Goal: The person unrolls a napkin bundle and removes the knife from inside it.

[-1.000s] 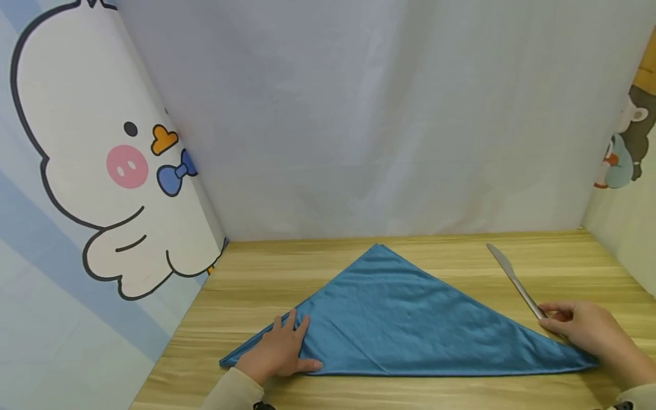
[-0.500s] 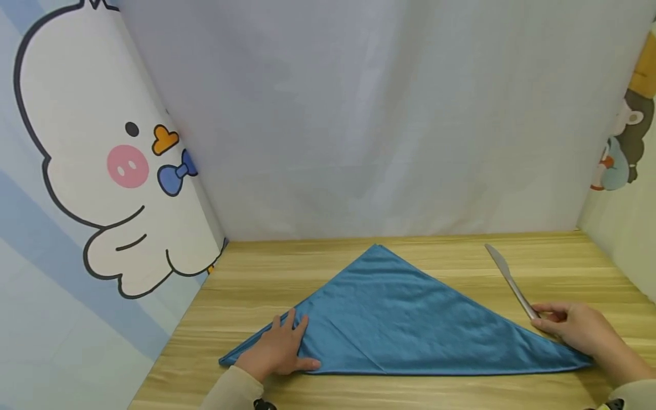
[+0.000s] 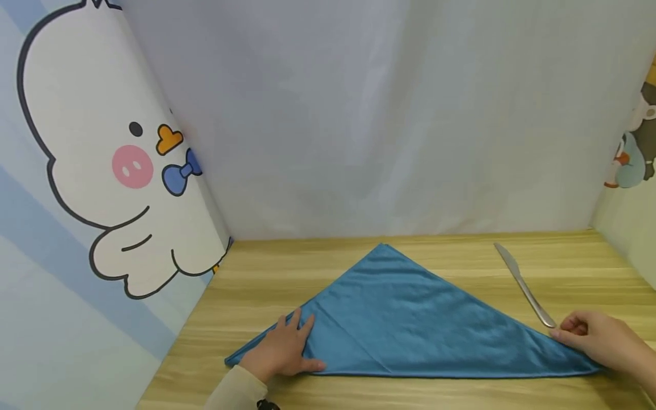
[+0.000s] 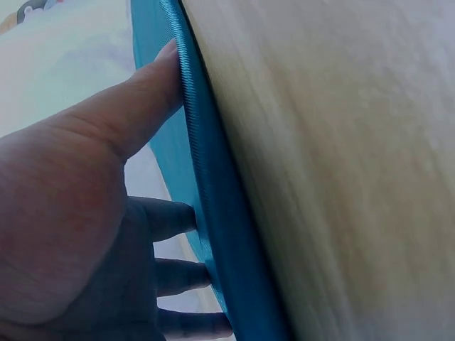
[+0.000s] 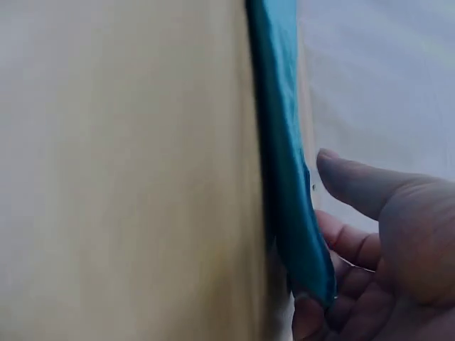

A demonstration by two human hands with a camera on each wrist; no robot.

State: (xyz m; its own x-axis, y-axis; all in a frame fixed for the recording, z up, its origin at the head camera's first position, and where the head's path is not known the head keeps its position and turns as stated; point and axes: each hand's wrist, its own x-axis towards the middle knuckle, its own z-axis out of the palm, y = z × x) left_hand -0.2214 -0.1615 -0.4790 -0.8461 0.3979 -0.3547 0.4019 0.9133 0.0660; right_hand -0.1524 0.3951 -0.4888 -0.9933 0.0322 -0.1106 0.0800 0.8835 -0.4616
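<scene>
A shiny blue cloth [image 3: 405, 324], folded into a triangle, lies with its long edge toward me and its peak pointing away. My left hand [image 3: 279, 350] rests on its left part with fingers spread and thumb along the near edge; the left wrist view shows the thumb and fingertips on the cloth [image 4: 213, 192]. To the right of the peak lies a silver table knife [image 3: 523, 285], blade pointing away, its handle end close to the cloth's slanting edge. My right hand [image 3: 597, 339] is right beside that handle end, over the cloth's right corner [image 5: 302, 263], thumb apart from the loosely curled fingers.
The wood-grain table [image 3: 302, 256] ends at a pale grey curtain [image 3: 369, 131] at the back. A cartoon-printed panel [image 3: 92, 188] stands along the left side. Another printed panel [image 3: 625, 228] borders the right.
My right fingers have let go of the knife's handle end and drawn slightly to the right, leaving it on the table. The left hand stays on the cloth. The head view has shifted slightly.
</scene>
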